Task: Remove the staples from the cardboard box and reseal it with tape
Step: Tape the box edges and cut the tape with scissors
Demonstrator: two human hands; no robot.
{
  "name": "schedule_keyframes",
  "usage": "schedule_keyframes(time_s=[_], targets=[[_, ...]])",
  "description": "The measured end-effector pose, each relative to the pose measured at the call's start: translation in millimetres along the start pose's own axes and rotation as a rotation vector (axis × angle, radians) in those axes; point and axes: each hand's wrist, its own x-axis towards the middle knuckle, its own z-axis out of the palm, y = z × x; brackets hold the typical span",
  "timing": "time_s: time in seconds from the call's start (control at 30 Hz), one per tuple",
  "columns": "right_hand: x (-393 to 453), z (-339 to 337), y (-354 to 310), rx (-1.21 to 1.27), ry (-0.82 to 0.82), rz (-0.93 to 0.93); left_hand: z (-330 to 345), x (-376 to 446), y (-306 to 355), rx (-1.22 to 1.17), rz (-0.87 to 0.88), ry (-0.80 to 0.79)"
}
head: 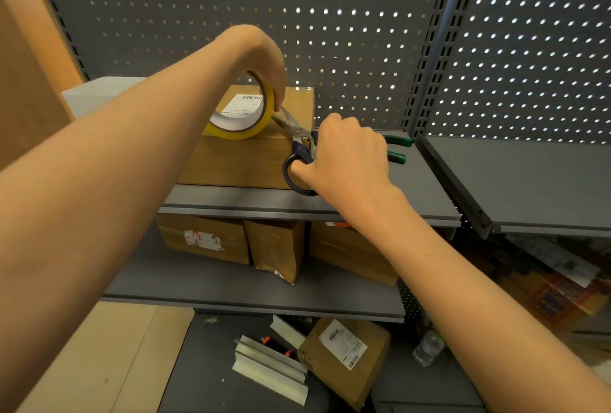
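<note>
Cardboard box [238, 161]: on the upper shelf [363, 204], directly under both hands. Left hand [261, 58]: fingers curled round a yellow tape roll [243, 114] standing on the box top. Right hand [347, 154]: grips dark-handled scissors [296, 144], blades parted at the roll's edge. Green-handled pliers [398, 148]: just beyond the right hand.

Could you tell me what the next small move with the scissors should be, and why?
Probably close the scissors to cut the tape. The right hand holds them with blades open right beside the tape roll, which the left hand holds above the cardboard box, so the strip seems ready to sever.
</note>
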Motion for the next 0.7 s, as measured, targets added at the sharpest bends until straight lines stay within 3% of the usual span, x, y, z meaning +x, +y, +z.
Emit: schedule_keyframes(time_s=[0.47, 0.7], targets=[[3, 1, -1, 0.073, -0.049, -0.080, 0, -3, -6, -0.048, -0.049, 0.038], [7, 8, 9, 0.200, -0.027, 0.017, 1, -13, -16, -0.189, -0.040, 0.085]])
